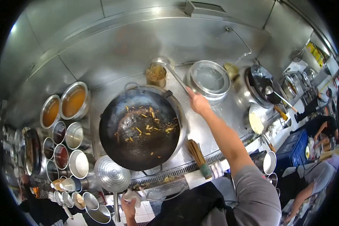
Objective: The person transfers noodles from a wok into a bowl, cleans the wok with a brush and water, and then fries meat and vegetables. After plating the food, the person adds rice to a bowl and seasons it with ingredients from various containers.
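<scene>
My right hand [197, 101] is closed round the long handle of a ladle [176, 77]. The ladle's bowl is at the back, by the rim of a metal container [156, 82] with brown bits in it. Low in the view, my left hand [129, 208] grips a folded white cloth [133, 197]. Beside that hand runs the handle of a perforated strainer [112, 175], whose bowl lies at the wok's front left. The large black wok [139, 154] sits on the stove between my hands, with scattered yellowish strips and dark liquid inside.
Bowls of orange liquid [74, 100] and several seasoning pots [79, 164] stand left. A bamboo brush [199, 158] lies right of the wok. Farther right are a lidded-looking steel pot [191, 81], a running tap [242, 39], a second wok [260, 83] and other people [316, 177].
</scene>
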